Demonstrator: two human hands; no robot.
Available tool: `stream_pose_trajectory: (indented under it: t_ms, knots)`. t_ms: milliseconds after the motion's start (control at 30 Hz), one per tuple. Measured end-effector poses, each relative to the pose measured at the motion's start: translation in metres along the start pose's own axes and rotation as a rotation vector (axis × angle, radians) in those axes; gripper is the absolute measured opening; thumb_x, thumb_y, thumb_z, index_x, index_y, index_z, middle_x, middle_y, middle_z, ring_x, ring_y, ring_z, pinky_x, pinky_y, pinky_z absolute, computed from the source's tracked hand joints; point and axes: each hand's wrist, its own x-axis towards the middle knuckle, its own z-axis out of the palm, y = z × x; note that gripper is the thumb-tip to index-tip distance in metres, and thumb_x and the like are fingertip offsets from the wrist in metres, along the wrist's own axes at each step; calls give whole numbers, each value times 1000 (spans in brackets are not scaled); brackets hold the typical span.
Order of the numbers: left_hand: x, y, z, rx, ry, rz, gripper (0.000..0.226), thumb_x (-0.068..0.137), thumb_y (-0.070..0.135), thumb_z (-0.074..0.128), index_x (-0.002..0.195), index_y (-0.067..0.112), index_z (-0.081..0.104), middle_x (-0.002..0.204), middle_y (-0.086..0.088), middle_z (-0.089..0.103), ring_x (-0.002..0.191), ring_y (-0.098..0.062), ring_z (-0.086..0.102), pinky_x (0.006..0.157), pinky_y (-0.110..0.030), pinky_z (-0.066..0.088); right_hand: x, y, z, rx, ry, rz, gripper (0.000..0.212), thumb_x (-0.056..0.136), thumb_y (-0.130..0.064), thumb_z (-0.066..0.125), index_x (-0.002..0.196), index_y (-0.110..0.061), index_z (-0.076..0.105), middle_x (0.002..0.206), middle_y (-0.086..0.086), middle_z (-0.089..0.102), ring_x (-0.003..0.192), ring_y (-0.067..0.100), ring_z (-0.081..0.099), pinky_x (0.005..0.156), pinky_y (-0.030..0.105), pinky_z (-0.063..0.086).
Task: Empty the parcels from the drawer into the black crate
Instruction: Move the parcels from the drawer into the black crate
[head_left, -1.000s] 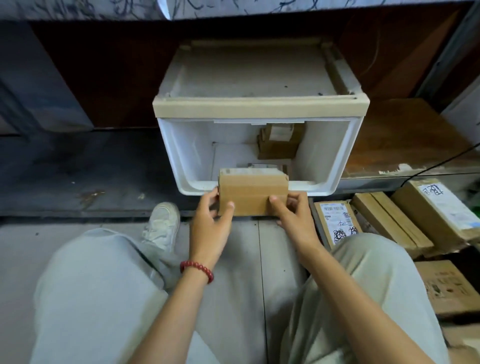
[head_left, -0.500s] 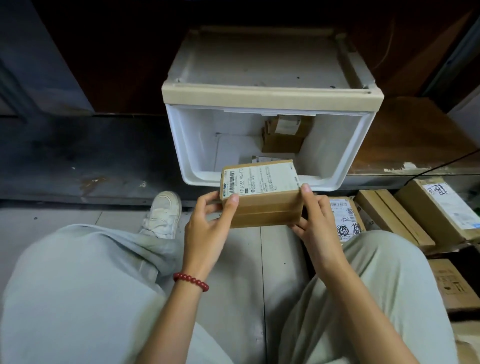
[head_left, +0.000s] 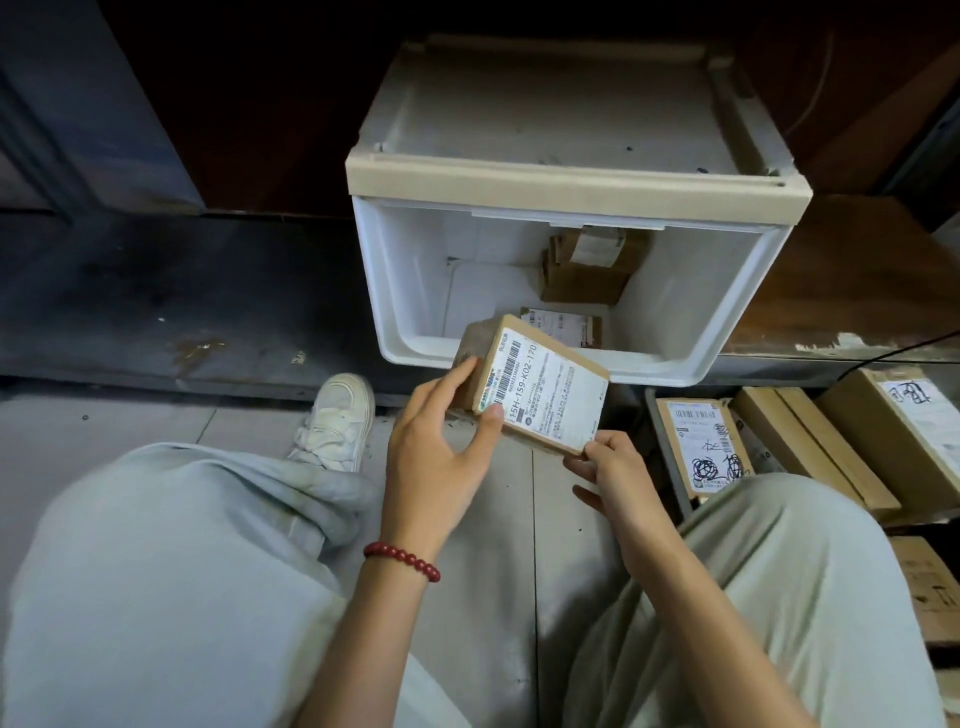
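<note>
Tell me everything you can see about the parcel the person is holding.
The held parcel is a flat brown cardboard box with a white shipping label on its top face, printed with barcodes and 15H-159-K02-170. It is tilted, in the air before the front rim of the white drawer. The left hand grips its left end, thumb on the label; the right hand pinches its near corner.
</note>
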Motion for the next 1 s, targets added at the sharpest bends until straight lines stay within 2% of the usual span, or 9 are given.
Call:
stream_pose_trajectory:
  t_ms: [200,300,367,500,600,767,833,933,1000]
  knots:
    - [-1,-5,4,-85,-5,-60,47,83,5,67,120,25,45,107,29,52,96,27,48,75,5,35,-3,-1,1,0,30,-122,16,91,-13,53,95,-28,52,102,-9,63,97,4,57,88,29,44]
    - [0,-12,5,-117,6,-160,44,83,12,69,113,28,41,101,27,55,89,27,52,69,3,40,-5,-7,1,63,32,-221,22,88,1,47,93,-20,52,96,-11,60,83,-1,52,75,19,39]
    - [1,-15,3,-123,27,-197,42,83,19,71,112,27,42,97,31,54,84,28,51,68,3,40,-6,-10,2,135,-13,-266,31,85,11,40,93,-16,51,107,-11,62,89,-3,54,71,15,40]
    - [3,-18,-2,-180,48,-243,38,83,28,72,114,29,49,106,23,63,97,13,59,86,-11,46,-9,-9,1,183,-118,-356,36,77,8,42,104,-14,50,125,-6,60,109,0,57,70,8,44]
    - [4,-17,-5,-262,70,-280,35,85,36,69,116,30,55,107,19,66,102,2,62,91,-21,47,-11,-12,0,121,-143,-416,51,64,-6,40,112,-20,53,124,-12,59,122,3,51,83,14,42]
    - [5,-15,-6,-353,93,-357,45,67,67,58,102,40,62,110,16,69,106,-6,63,100,-36,47,-14,-19,-3,74,-176,-478,61,65,-5,43,116,-34,57,132,-3,53,119,9,52,90,23,42]
    - [4,-11,-5,-350,97,-345,41,72,69,56,102,43,63,107,18,69,104,-5,63,98,-33,48,-14,-20,-4,72,-177,-489,65,65,-4,45,120,-36,57,134,0,52,117,15,54,93,27,44]
    - [1,-2,-4,-325,112,-304,34,89,53,55,113,31,63,98,21,65,88,16,59,79,-4,44,-11,-18,-4,70,-144,-485,73,65,-3,48,130,-37,53,135,3,51,116,18,55,99,32,45]
    - [1,2,-4,-321,123,-293,36,90,45,57,122,29,58,106,19,62,84,26,53,68,5,37,-10,-16,-5,41,-97,-500,74,67,-8,52,135,-38,49,133,0,52,117,12,53,101,32,43]
